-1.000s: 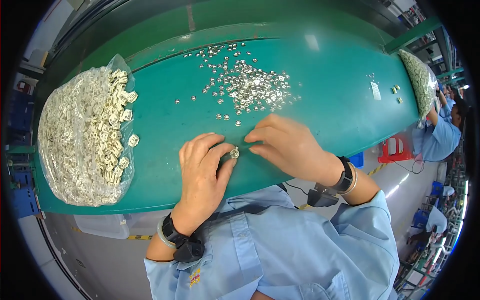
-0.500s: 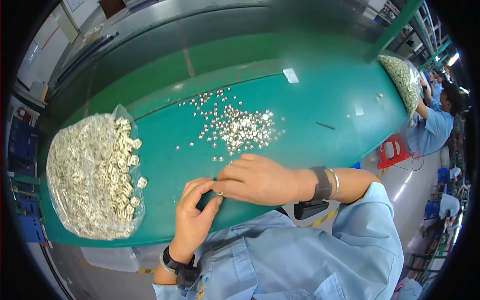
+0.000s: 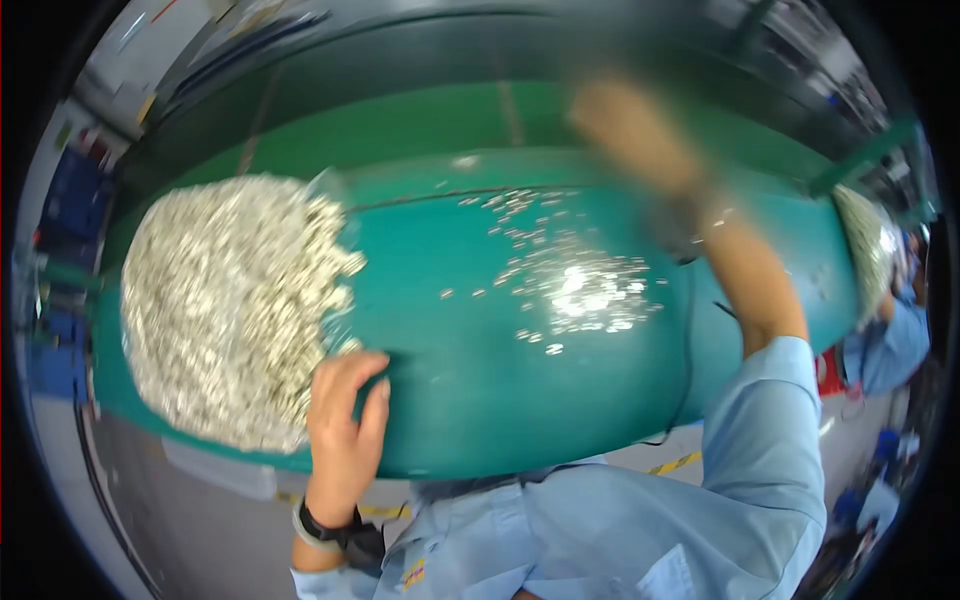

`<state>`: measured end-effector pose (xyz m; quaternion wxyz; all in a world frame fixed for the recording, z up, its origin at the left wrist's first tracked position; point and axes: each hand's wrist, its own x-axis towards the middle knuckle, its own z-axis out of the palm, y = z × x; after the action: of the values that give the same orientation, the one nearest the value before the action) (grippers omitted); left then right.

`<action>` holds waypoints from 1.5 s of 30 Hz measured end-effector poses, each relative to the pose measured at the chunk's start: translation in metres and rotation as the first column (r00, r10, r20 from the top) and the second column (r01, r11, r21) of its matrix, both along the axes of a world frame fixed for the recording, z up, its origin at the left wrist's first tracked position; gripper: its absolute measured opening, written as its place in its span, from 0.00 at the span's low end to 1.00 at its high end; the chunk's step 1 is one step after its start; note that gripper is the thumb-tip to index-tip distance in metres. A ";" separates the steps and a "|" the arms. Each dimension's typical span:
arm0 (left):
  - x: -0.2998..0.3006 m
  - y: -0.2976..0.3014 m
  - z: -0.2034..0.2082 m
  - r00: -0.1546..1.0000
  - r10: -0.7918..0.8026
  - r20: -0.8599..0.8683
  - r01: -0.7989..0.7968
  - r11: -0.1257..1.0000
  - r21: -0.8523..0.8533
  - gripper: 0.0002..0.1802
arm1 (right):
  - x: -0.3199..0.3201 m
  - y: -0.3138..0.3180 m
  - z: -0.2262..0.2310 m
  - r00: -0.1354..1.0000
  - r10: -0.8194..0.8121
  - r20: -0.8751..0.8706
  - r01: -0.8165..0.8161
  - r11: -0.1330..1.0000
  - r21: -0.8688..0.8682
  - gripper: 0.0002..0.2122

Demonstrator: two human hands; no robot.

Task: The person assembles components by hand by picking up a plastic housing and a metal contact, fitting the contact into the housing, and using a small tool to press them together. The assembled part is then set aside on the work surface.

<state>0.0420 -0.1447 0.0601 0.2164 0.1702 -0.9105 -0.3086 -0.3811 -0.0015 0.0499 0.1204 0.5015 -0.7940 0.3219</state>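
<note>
My left hand (image 3: 345, 420) is at the front edge of a clear plastic bag (image 3: 215, 320) full of small cream-coloured pieces. Its thumb and forefinger are apart, and nothing shows between them; the other fingertips reach the loose pieces (image 3: 330, 255) at the bag's mouth. My right hand (image 3: 635, 130) is stretched far out over the green strip beyond the table's seam. Motion smears it, so its fingers and anything in them cannot be made out. Small shiny metal parts (image 3: 580, 290) lie scattered between my hands on the green table.
A thin dark rod (image 3: 725, 310) lies beside my right forearm. A dark cable (image 3: 688, 370) hangs from the right wrist to the table edge. At the far right stand another filled bag (image 3: 868, 250), a red stool (image 3: 828, 372) and a person in blue (image 3: 890, 345).
My hands have parted. The left has moved to the bag's mouth; the right has swung far out and away. The view has shifted, and the metal parts appear further right.
</note>
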 end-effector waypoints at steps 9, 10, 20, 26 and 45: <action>-0.043 -0.066 0.011 0.995 0.037 0.092 -0.009 0.959 -0.283 0.11 | -0.048 0.003 -0.040 0.990 -0.142 0.014 0.135 0.960 0.247 0.11; -0.057 -0.065 0.007 0.996 0.003 0.090 0.027 0.945 -0.326 0.11 | -0.043 0.005 -0.031 0.986 -0.168 -0.008 0.162 0.942 0.294 0.11; -0.075 -0.074 0.002 0.972 -0.024 0.234 0.097 0.947 -0.305 0.11 | 0.064 0.054 0.012 0.990 0.128 0.062 -0.135 0.983 0.122 0.07; -0.032 -0.005 0.022 0.996 -0.082 0.042 0.040 0.795 0.605 0.10 | 0.180 0.089 -0.008 0.900 0.435 0.007 -0.411 0.846 0.341 0.07; -0.030 0.082 -0.034 0.979 -0.154 -0.134 0.202 0.626 0.753 0.14 | 0.274 0.154 -0.031 0.975 0.218 -0.040 -0.197 0.936 0.293 0.22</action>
<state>0.0121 -0.0627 0.0260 0.1187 0.1456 -0.7014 -0.6875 -0.1067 0.1526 0.0192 0.0402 0.6060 -0.7699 0.1961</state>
